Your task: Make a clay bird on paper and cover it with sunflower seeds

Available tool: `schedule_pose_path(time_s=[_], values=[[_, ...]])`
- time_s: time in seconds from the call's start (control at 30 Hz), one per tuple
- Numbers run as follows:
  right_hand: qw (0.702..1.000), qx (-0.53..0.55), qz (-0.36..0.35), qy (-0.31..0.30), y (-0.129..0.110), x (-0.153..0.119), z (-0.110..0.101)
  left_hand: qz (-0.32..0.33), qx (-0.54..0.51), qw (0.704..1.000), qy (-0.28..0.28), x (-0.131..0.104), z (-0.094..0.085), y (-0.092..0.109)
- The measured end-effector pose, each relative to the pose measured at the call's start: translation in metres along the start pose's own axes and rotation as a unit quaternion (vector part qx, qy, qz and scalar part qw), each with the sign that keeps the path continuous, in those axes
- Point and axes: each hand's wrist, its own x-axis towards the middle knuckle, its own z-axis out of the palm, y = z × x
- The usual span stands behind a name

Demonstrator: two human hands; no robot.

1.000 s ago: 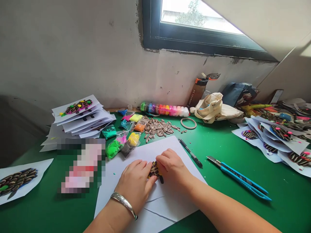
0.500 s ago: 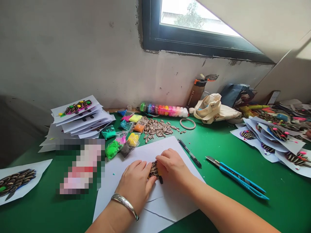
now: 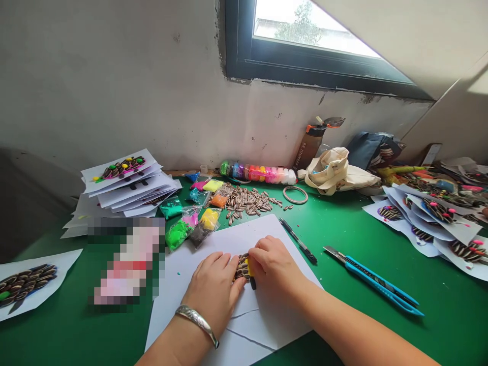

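A small piece of striped sunflower seeds (image 3: 241, 268), set in rows on yellow clay (image 3: 250, 266), lies on the white paper (image 3: 170, 290). My left hand (image 3: 211, 282), wearing a silver bangle, holds the piece from its left side between thumb and forefinger. At its right edge, my right hand (image 3: 276, 264) has thumb and fingers pinched together against the yellow clay. Whatever those fingertips hold is hidden. One dark seed (image 3: 252, 283) sticks out below the piece. Torn or cut lines run across the paper under my hands.
Behind the paper are loose sunflower seeds (image 3: 249, 201) and bags of coloured clay (image 3: 179, 234). A black pen (image 3: 297, 240) and a blue utility knife (image 3: 375, 282), blade showing, lie to the right. Stacked seed pictures (image 3: 125, 188) stand left; more seed pictures (image 3: 438, 216) lie right.
My right fingers have shifted slightly right, so more of the seeds and yellow clay shows. My left hand has stayed at the piece.
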Motion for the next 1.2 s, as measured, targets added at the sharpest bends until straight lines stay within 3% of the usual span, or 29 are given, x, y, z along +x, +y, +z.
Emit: schedule_pose_path(time_s=[0.17, 0.3, 0.4, 0.57, 0.7, 0.83, 0.93, 1.03, 1.07, 1.13, 1.2], values=[[1.0, 0.013, 0.009, -0.005, 0.01, 0.004, -0.008, 0.001, -0.008, 1.0, -0.004, -0.001, -0.001, 0.001], [1.0, -0.023, 0.003, 0.004, 0.019, 0.022, -0.013, 0.008, -0.015, 1.0, -0.007, -0.003, -0.001, 0.0], [0.993, -0.098, -0.049, -0.036, 0.018, 0.048, -0.011, 0.013, -0.022, 1.0, -0.015, -0.002, -0.003, -0.001], [0.98, -0.124, -0.135, -0.074, 0.006, 0.09, -0.003, 0.017, -0.036, 0.999, -0.014, -0.001, -0.009, -0.002], [0.968, -0.132, -0.187, -0.106, 0.0, 0.107, 0.005, 0.012, -0.04, 0.999, -0.011, -0.001, -0.01, -0.002], [0.969, -0.127, -0.184, -0.103, -0.002, 0.115, 0.007, 0.011, -0.035, 0.999, -0.017, -0.001, -0.01, -0.002], [0.98, -0.121, -0.136, -0.075, -0.001, 0.104, -0.002, 0.015, -0.041, 0.999, -0.015, -0.002, -0.011, -0.002], [0.995, -0.085, -0.047, -0.024, 0.005, 0.071, -0.016, 0.018, -0.051, 0.998, -0.009, -0.002, -0.011, -0.003], [1.0, 0.004, 0.003, 0.012, 0.008, 0.056, -0.02, 0.017, -0.053, 0.998, -0.007, -0.003, -0.011, -0.003], [0.982, 0.176, 0.06, 0.034, 0.013, 0.025, -0.027, 0.019, -0.054, 0.998, -0.004, -0.002, -0.01, -0.004], [0.952, 0.284, 0.113, 0.005, 0.016, 0.001, -0.03, 0.023, -0.053, 0.998, -0.001, -0.001, -0.008, -0.005]])
